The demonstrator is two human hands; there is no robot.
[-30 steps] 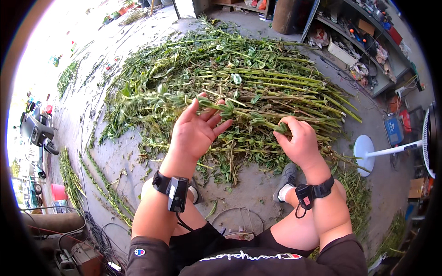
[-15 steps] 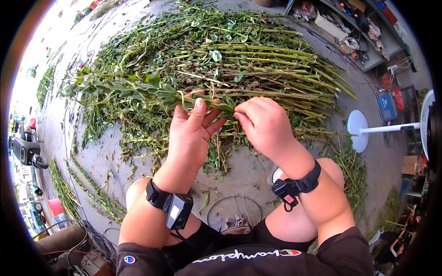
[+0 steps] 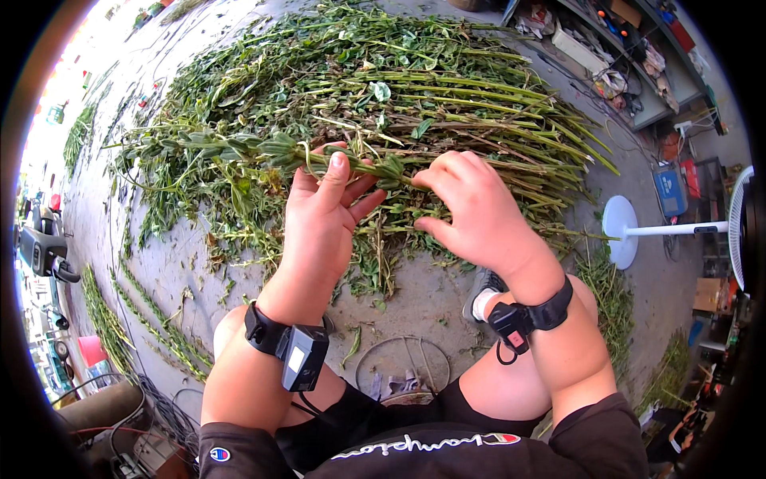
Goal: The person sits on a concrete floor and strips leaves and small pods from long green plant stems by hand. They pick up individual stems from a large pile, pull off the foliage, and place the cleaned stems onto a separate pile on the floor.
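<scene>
Green podded stalk (image 3: 279, 150) runs left-right, upper centre-left of frame, loosely gripped crosswise by left hand (image 3: 321, 217), right hand (image 3: 483, 206) open at its right-hand stretch, fingertip contact unclear.

Place: garage-like workshop
Floor (image 3: 423, 319): grey, concrete-looking, heaped with stalks (image 3: 487, 100)
Right: cluttered shelves (image 3: 685, 84), blue case (image 3: 669, 191), fan (image 3: 678, 230)
Left: scooter (image 3: 44, 251), pink bucket (image 3: 90, 350), tangled cables (image 3: 163, 409)

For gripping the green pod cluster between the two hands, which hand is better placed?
Probably the right hand: its thumb and fingers are parted, close beside that pod cluster. The left hand is busy holding the podded stalk.
</scene>
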